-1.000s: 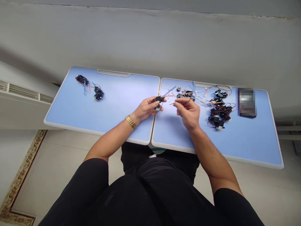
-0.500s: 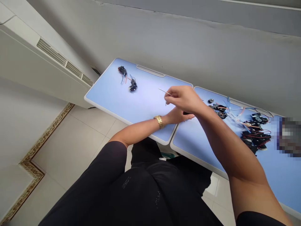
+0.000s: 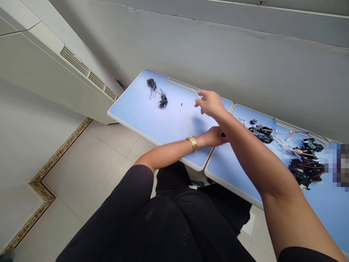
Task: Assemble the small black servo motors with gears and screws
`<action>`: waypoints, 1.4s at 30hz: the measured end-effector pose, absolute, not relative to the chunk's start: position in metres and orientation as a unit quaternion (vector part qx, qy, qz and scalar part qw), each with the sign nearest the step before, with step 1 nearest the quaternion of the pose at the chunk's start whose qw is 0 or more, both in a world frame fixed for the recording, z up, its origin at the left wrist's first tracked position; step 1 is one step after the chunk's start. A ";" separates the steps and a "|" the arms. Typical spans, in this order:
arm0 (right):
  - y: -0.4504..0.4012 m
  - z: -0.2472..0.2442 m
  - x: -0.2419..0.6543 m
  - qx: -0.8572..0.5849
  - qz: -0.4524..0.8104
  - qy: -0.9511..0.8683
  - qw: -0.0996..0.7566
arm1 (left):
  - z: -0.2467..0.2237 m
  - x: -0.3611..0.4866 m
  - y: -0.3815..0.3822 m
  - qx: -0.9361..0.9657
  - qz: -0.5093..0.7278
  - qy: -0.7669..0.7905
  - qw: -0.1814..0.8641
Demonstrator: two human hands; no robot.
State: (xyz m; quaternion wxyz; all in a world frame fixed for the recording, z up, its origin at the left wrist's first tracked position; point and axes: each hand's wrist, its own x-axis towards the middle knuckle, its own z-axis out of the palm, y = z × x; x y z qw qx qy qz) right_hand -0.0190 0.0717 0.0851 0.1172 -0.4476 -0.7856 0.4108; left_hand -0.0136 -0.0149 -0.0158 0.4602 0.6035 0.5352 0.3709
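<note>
My right hand (image 3: 210,103) is raised above the left table, its fingers pinched on a thin pale rod (image 3: 195,91) pointing up and left; its kind cannot be made out. Low over the seam between the tables, my left hand (image 3: 214,137), with a gold watch (image 3: 192,143) on its wrist, is closed around a small black part (image 3: 223,134). My right forearm hides most of that part and the left fingertips. A small slim tool (image 3: 181,107) with a dark end lies on the left table, left of my right hand.
Two black motor assemblies with wires (image 3: 163,100) sit on the left table (image 3: 131,105). Across the right table (image 3: 229,160) are a small round part (image 3: 253,121), tiny screws (image 3: 241,119), blue and orange cables, and a heap of black wired modules (image 3: 307,165). A wall runs behind.
My right hand has lifted slightly away from my left hand. The small slim tool now lies on the left table, where none lay before. The camera view has shifted a little.
</note>
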 end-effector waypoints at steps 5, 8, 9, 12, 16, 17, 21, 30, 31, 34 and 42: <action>0.045 0.092 0.087 -0.335 0.313 -0.809 0.368 | -0.016 -0.015 -0.018 0.586 0.402 0.499 0.496; 0.028 0.072 0.154 -0.351 0.265 -0.774 0.455 | -0.015 -0.014 -0.019 0.531 0.434 0.478 0.549; 0.025 0.061 0.171 -0.370 0.258 -0.756 0.474 | -0.014 -0.013 -0.020 0.511 0.443 0.473 0.564; 0.025 0.030 0.202 -0.408 0.250 -0.742 0.470 | -0.015 -0.008 -0.021 0.465 0.473 0.468 0.584; 0.030 0.009 0.209 -0.404 0.284 -0.762 0.419 | -0.011 -0.004 -0.019 0.435 0.494 0.498 0.565; 0.030 0.008 0.209 -0.402 0.289 -0.769 0.405 | -0.009 -0.004 -0.017 0.430 0.492 0.511 0.558; 0.028 0.003 0.207 -0.399 0.297 -0.789 0.362 | 0.003 -0.005 0.000 0.401 0.496 0.517 0.571; 0.018 -0.005 0.191 -0.414 0.285 -0.772 0.390 | -0.003 0.002 0.009 0.349 0.552 0.483 0.584; 0.017 -0.004 0.188 -0.409 0.291 -0.771 0.392 | -0.005 0.002 0.006 0.356 0.554 0.484 0.576; 0.017 -0.003 0.181 -0.424 0.285 -0.774 0.375 | -0.007 0.001 -0.002 0.398 0.544 0.457 0.580; 0.020 0.000 0.189 -0.436 0.282 -0.766 0.379 | -0.006 -0.002 -0.012 0.499 0.501 0.406 0.578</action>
